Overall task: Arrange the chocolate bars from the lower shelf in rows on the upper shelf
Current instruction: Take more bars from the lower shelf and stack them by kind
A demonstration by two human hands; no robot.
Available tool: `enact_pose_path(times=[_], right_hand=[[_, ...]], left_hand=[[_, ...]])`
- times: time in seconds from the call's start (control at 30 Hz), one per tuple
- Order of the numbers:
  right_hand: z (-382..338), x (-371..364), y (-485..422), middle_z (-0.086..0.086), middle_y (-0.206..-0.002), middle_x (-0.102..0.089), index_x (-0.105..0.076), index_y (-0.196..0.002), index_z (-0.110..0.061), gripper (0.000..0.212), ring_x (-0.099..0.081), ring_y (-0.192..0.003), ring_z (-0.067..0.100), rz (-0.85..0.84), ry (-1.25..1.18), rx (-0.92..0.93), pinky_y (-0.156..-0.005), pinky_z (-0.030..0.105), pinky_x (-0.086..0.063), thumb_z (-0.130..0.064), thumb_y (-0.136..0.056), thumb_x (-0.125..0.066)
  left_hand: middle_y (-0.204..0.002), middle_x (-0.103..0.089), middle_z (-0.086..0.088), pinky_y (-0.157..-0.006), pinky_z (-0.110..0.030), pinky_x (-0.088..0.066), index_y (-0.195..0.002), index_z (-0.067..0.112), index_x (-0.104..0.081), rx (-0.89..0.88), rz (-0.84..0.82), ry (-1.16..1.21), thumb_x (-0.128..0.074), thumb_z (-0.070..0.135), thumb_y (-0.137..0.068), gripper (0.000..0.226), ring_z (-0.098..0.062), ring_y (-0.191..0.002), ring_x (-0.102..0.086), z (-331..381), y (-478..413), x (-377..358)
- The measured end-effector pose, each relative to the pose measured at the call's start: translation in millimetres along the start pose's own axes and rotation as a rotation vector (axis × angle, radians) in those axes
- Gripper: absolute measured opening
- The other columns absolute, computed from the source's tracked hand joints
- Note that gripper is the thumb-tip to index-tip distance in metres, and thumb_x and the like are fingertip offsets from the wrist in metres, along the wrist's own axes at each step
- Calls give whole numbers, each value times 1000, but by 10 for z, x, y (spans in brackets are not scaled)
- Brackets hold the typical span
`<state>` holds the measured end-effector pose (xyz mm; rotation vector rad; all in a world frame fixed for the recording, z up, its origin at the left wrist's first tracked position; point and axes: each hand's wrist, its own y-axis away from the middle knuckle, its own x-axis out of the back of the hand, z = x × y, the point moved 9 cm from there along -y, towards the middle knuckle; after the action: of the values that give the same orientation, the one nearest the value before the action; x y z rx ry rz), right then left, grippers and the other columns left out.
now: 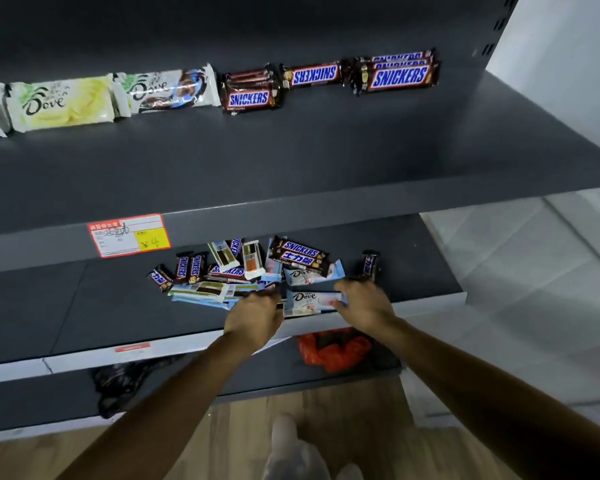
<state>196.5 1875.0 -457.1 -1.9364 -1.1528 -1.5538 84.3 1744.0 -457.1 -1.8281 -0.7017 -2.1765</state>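
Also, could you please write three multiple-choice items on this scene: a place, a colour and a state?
1. On the upper shelf, the Snickers bars lie, relative to the Dove bars: A left; B right; C on top.
2. The price label has a border that is: A red; B green; C blue.
3. The right hand: A hangs idle; B rests on the upper shelf; C pinches a pale Dove bar.
Key: B, Snickers end the row's right side; A, a red frame; C, thumb and fingers close on its wrapper.

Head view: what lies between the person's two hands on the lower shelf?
A pale Dove bar lies between the left hand and the right hand, which pinches its end, in the head view.
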Motion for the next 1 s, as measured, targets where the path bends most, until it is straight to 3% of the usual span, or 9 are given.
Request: enact_pose_path(times=[0.13, 0.3, 0.53, 0.73, 0.9, 1.0], right_hand=[[20, -444, -283, 10, -116, -62, -57, -117, -16, 33, -56, -107, 27, -24, -30, -11, -87, 34, -46, -35, -93, -44], [43, -773, -505, 6, -130, -53, -48, -128, -18, 44, -47, -120, 27, -49, -26, -40, -97, 39, -42, -24, -85, -56], [100, -1007, -590, 7, -133, -49, -50, -128, -15, 44, -39, -125, 29, -81, 19, -26, -98, 42, -39, -28, -86, -59], [51, -992, -585, 7, -138, -44, -43, -132, -13, 50, -36, -129, 30, -84, 116, 80, -99, 45, -38, -29, -88, -58], [43, -695, -478, 15, -121, -57, -58, -116, -12, 40, -54, -109, 37, 145, 88, 118, -82, 46, -47, -26, -80, -66], [56, -535, -417, 14, -115, -59, -59, -111, -10, 36, -56, -101, 34, 225, 68, 93, -79, 42, -47, -35, -85, -56]], left_hand=[[-121, -60, -9, -82, -38, -51, -139, 24, -34, 39, -74, 41, -48, 30, -91, 50, -30, -108, -57, -89, -307, -382], [-139, -44, -9, -99, -31, -38, -142, 12, -30, -8, -54, -105, -44, 32, -96, 52, -26, -126, -44, -113, -507, -625], [-131, -52, -17, -95, -37, -40, -126, 4, -53, -126, -73, 82, -65, 28, -85, 50, -34, -121, -47, -143, -619, -748], [-134, -47, -9, -99, -34, -38, -130, 11, -46, -98, -118, -59, -60, 40, -86, 54, -26, -125, -42, -213, -754, -934], [-142, -38, -15, -104, -42, -38, -142, 10, -31, -181, -190, -229, -58, 40, -86, 69, -31, -134, -33, -173, -800, -1038], [-137, -44, -15, -95, -43, -46, -138, 10, -36, -211, -144, -324, -54, 31, -90, 56, -32, -127, -41, -37, -778, -908]])
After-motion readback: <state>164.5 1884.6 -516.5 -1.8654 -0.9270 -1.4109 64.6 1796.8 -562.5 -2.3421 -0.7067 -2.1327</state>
